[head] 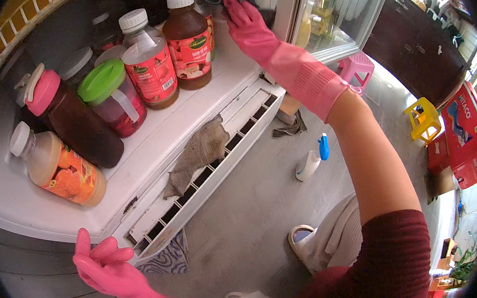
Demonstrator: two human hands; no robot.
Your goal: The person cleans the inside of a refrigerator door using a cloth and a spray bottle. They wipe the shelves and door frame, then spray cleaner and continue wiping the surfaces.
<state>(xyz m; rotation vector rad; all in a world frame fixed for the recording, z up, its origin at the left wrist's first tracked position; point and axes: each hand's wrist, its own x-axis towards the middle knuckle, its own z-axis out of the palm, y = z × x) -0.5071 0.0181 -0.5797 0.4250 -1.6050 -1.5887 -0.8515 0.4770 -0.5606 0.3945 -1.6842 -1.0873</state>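
My right hand (250,29), in a pink rubber glove, reaches to the right end of the white cooler floor (136,159) by the door. Its fingers press on a dark cloth (266,15), partly hidden beneath them. My left hand (103,265), gloved alike, hangs in front of the cooler's lower left corner with its fingers apart and nothing in them. Nearest the right hand stand a bottle of brown liquid (189,46) and a partly filled bottle with a red label (151,71). A green-lidded jug (106,93), a pink-capped dark bottle (76,121) and an orange-labelled bottle (59,170) stand further left.
A grey-brown rag (200,152) lies over the slotted front grille (187,197). The glass door (333,10) is swung out on the right. On the floor are a spray bottle (309,163), a yellow stool (423,120), a pink stool (358,68) and red boxes (467,135).
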